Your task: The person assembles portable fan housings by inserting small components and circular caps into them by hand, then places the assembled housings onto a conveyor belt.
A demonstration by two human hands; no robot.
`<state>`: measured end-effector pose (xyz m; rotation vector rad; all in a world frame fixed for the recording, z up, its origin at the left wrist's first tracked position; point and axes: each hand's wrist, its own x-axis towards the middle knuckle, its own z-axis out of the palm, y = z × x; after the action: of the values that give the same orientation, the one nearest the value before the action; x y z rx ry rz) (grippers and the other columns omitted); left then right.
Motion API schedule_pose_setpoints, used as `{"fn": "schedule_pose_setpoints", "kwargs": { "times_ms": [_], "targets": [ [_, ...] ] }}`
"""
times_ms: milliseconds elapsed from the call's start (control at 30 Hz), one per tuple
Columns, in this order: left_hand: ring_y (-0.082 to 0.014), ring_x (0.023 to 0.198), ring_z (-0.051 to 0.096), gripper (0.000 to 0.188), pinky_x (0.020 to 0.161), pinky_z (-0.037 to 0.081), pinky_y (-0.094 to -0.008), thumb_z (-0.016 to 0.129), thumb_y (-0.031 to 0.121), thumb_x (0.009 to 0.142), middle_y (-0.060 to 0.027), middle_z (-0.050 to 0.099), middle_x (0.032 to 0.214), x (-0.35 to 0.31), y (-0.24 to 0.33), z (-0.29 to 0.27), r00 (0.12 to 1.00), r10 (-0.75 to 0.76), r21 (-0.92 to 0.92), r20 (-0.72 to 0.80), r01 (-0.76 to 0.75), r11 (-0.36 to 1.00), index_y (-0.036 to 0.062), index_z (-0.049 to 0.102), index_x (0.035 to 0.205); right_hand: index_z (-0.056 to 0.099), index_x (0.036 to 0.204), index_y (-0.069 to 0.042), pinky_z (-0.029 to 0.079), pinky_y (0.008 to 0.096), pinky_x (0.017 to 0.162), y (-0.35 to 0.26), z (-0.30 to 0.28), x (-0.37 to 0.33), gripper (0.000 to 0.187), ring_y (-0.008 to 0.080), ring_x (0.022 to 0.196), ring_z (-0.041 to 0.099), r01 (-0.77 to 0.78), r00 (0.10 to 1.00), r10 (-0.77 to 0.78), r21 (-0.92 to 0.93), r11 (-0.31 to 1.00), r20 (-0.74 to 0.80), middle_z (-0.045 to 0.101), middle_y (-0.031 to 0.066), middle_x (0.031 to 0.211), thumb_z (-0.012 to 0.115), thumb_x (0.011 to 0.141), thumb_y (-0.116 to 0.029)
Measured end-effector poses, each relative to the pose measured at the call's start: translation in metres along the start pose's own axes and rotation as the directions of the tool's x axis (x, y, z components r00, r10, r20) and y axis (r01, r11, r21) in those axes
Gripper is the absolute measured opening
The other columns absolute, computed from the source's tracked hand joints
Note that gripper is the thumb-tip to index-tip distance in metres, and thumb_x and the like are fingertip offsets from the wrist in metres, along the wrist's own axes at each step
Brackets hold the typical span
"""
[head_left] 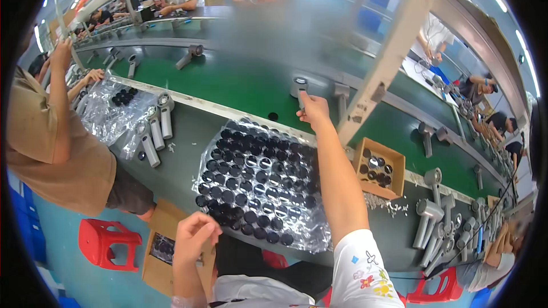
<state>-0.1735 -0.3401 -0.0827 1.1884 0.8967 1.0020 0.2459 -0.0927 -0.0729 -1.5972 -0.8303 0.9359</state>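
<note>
Housing (299, 84), grey and hairdryer-shaped, is sitting over the green conveyor belt (228, 88), right hand (314, 109) gripping its handle; left hand (197, 235) is hanging half-curled, seemingly empty. Guessing pick-or-place step; next move's needing steady grip.

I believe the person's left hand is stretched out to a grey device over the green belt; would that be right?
Not quite: the head view shows the right hand stretched out to a grey device over the green belt.

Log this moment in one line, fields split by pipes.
Right hand: gripping grey handheld device at green belt | left hand: loosely curled, near open carton | black discs: spread on clear plastic
</note>
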Motion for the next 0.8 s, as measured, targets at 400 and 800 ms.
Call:
{"fn": "schedule_pose_setpoints", "kwargs": {
  "times_ms": [400, 800],
  "targets": [
    [-0.0104, 0.062, 0.059, 0.014, 0.059, 0.047, -0.0254, 0.064, 0.012, 0.101, -0.0073, 0.069, 0.079, -0.037, -0.030, -0.074, 0.940, -0.066, -0.037, -0.334, 0.057, 0.998, 0.0006, 0.064, 0.093, 0.075, 0.108, -0.002, 0.061, 0.0502, 0.087, -0.015, 0.106, -0.025, 0.033, 0.0403, 0.106, 0.073, 0.361, 0.906, -0.349, -0.865, 0.349, 0.238, 0.074, 0.0213, 0.111, 0.078, 0.088, -0.028],
    [-0.0101, 0.066, 0.058, 0.012, 0.061, 0.045, -0.0238, 0.064, 0.012, 0.101, -0.0054, 0.067, 0.078, 0.002, -0.037, -0.046, 0.979, -0.091, -0.039, -0.180, 0.086, 0.996, 0.0023, 0.063, 0.094, 0.066, 0.115, -0.003, 0.062, 0.0395, 0.074, -0.049, 0.005, -0.118, 0.034, 0.0251, 0.086, 0.072, 0.181, 0.863, -0.304, 0.315, 0.932, 0.403, 0.072, 0.0113, 0.099, 0.079, 0.092, -0.023]
  ]
}}
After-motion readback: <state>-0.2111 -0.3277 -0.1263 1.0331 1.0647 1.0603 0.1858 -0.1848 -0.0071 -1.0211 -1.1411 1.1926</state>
